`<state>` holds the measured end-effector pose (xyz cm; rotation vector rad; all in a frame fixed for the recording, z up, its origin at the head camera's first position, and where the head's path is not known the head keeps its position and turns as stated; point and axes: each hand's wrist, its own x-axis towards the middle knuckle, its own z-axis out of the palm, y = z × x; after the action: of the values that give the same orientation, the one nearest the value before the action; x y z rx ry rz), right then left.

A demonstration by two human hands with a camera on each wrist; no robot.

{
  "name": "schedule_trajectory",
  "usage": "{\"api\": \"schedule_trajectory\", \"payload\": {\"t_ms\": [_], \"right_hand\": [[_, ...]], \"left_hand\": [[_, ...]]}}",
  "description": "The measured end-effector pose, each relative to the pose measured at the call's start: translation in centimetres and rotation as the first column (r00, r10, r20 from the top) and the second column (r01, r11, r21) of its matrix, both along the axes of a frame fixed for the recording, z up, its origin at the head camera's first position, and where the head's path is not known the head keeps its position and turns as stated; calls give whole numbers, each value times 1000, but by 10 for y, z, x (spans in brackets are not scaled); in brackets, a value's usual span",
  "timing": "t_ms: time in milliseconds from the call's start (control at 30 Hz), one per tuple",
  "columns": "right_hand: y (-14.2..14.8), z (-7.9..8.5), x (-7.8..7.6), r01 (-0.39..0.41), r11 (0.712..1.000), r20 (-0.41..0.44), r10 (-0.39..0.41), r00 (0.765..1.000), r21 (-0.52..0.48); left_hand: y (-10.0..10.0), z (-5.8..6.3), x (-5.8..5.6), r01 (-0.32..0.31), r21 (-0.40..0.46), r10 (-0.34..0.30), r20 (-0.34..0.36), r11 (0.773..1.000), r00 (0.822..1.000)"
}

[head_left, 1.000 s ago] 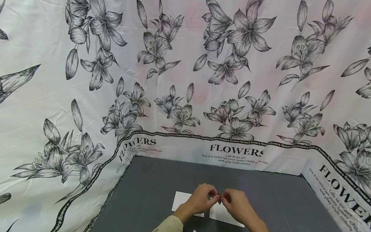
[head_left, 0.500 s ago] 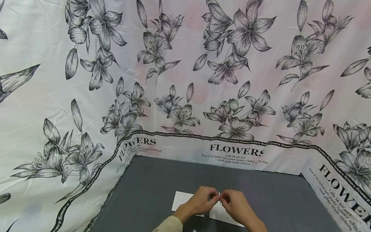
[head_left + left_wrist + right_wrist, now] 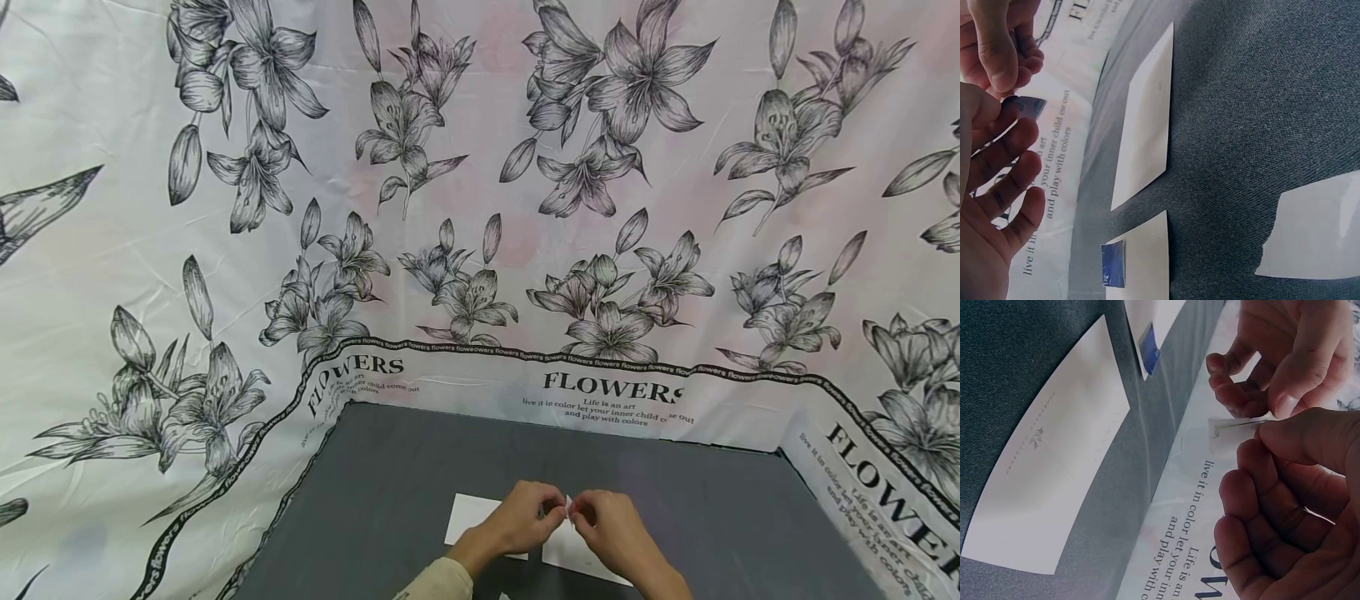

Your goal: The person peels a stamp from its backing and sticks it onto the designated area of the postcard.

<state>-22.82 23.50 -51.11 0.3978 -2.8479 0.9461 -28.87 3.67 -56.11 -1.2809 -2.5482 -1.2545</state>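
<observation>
A small thin piece of paper, like a stamp or sticker, is between both hands. Its face looks dark purplish in the left wrist view (image 3: 1030, 107), while the right wrist view shows a pale side (image 3: 1225, 432). The left hand (image 3: 525, 515) pinches one edge between thumb and index finger, its other fingers loosely bent. Thumb and fingertips of the right hand (image 3: 611, 525) pinch the piece close beside. Beneath the hands lies a white card (image 3: 573, 554), printed with a small bird-like mark. A second white card (image 3: 468, 512), partly behind the left forearm, bears a small blue piece (image 3: 1113, 264).
A glossy whitish sheet with a ragged edge (image 3: 1313, 234) lies on the grey cloth-covered table (image 3: 405, 467), nearer the body. White flower-printed curtain (image 3: 465, 250) surrounds the table at the back and sides.
The piece showed dark a second ago and shows pale in the head view from half a second ago. Both hands sank slightly early on, then hold nearly still.
</observation>
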Motion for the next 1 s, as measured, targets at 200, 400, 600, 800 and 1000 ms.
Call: {"api": "schedule_trajectory", "payload": {"t_ms": [200, 400, 600, 800, 1000], "right_hand": [[1, -1, 0, -15, 1000, 1, 15, 1000, -2], [1, -2, 0, -10, 1000, -4, 10, 1000, -5], [1, -3, -1, 1, 1000, -8, -1, 1000, -6], [1, -3, 0, 15, 1000, -10, -15, 1000, -2], [0, -4, 0, 37, 999, -20, -36, 999, 12]], "left_hand": [[0, -2, -1, 10, -4, -10, -1, 1000, 1000], [-1, -2, -1, 17, -16, -17, -18, 1000, 1000], [-1, 0, 0, 11, -27, -12, -17, 1000, 1000], [-1, 2, 1, 4, -24, -4, -12, 1000, 1000], [-2, 0, 1, 0, -22, 0, -2, 1000, 1000]]}}
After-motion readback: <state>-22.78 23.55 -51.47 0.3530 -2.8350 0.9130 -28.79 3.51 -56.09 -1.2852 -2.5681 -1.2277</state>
